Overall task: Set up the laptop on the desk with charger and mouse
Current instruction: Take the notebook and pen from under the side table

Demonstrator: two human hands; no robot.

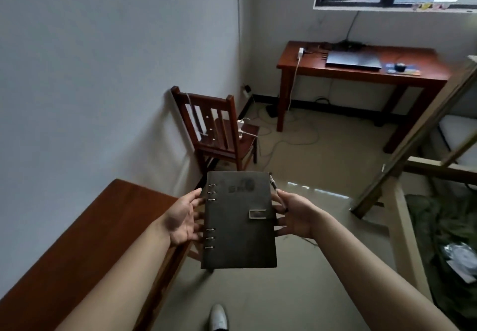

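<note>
A dark ring-bound notebook (240, 221) with a metal clasp is held flat in front of me between both hands. My left hand (182, 221) supports its ringed spine edge, and my right hand (294, 214) holds the clasp edge together with a black pen (274, 184). Far across the room, a closed dark laptop (353, 60) lies on the wooden desk (304, 68) under the window. A black mouse (400, 66) sits on a mouse pad (413, 71) to its right. A white charger (301, 53) rests at the desk's left end, its cable hanging down.
A wooden chair (219, 134) with a white power strip (241, 127) on its seat stands by the left wall. Cables trail over the floor. A second wooden table (85, 248) is at my lower left. A bed frame (413, 150) and clutter are on the right.
</note>
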